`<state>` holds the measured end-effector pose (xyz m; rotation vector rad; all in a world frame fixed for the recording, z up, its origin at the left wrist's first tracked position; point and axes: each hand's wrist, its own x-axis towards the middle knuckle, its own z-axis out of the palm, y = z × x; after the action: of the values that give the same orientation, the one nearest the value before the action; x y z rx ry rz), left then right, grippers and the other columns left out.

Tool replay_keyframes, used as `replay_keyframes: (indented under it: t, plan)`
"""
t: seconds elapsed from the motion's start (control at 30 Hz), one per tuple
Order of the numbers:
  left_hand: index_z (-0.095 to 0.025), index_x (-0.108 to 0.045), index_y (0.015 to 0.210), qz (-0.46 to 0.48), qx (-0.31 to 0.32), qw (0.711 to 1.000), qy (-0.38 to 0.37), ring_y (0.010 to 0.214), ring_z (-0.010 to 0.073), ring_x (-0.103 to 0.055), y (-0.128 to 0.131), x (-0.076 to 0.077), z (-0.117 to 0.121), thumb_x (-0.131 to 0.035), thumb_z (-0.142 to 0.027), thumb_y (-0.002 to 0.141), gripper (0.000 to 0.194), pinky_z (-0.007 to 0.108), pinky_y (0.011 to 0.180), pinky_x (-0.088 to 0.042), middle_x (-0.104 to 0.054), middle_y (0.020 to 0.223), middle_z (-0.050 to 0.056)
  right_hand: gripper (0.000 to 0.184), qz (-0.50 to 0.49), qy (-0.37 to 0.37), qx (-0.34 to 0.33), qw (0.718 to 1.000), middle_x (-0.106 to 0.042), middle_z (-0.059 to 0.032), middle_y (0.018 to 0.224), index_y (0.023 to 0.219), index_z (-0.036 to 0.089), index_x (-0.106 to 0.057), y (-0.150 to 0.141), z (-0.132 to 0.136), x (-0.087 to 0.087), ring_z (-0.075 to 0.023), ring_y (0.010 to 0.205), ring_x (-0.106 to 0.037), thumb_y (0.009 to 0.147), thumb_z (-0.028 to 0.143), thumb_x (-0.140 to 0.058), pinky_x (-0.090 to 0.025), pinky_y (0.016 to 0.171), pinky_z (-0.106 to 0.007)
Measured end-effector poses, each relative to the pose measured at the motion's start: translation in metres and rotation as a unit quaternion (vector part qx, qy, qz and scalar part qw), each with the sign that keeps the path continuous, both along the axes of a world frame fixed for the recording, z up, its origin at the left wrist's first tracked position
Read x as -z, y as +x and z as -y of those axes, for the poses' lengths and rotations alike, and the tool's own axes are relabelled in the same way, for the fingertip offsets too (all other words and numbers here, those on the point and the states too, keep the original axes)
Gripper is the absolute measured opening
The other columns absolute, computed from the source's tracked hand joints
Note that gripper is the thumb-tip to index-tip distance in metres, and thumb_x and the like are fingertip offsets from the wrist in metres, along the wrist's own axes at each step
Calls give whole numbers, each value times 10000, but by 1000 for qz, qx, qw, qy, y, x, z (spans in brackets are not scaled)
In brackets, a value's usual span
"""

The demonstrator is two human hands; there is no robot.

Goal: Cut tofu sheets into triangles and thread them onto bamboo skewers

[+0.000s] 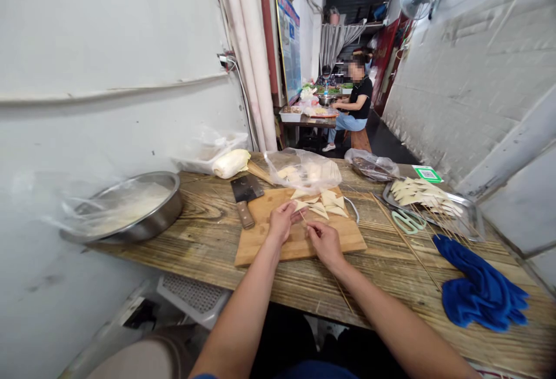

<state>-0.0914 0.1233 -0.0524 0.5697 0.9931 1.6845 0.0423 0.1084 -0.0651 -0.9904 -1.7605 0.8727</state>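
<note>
Over the wooden cutting board (256, 246), my left hand (282, 220) pinches a pale triangular slice (299, 205), perhaps tofu sheet. My right hand (324, 241) is closed around a thin bamboo skewer (343, 295), whose tip meets the slice at my left fingers. Whether the tip has pierced it I cannot tell. More pale triangles (330, 200) lie in a loose pile on the board's far right part, just beyond my hands. A cleaver (247, 189) rests at the board's left edge, its wooden handle toward me.
To the right are a metal tray (473, 223) of skewered slices, green-handled scissors (408, 222), loose skewers (406, 243) and a blue cloth glove (478, 286). A steel basin (169, 211) stands left. Behind the board are a plastic bag (304, 167) and a white vegetable (231, 163). People sit farther back.
</note>
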Motion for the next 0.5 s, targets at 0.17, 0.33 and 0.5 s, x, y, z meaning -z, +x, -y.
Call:
replay_keyframes:
  t: [0.17,0.33,0.5]
  plan:
    - [-94,-619,838,-8,12,1000,6,751,191,-662,0,2,1,-691,-253,667,244,342,748,-527,-689,795,83,222,1,-6,3,1000,-687,-38,710,838,169,-671,0,-1,1,-164,631,-620,771,243,-472,-483,638,-271]
    - [-104,-631,841,-23,21,999,7,757,189,-659,0,2,1,-700,-270,654,260,338,749,-521,-688,816,78,211,21,-7,2,1000,-665,-24,661,815,169,-652,0,-2,1,-154,597,-602,782,248,-460,-472,606,-256]
    - [-108,-631,841,-19,35,999,10,761,187,-659,0,1,3,-703,-274,652,262,317,737,-520,-688,810,74,189,28,-3,16,999,-654,-25,654,769,171,-625,-2,-2,1,-153,596,-596,791,256,-457,-467,595,-251]
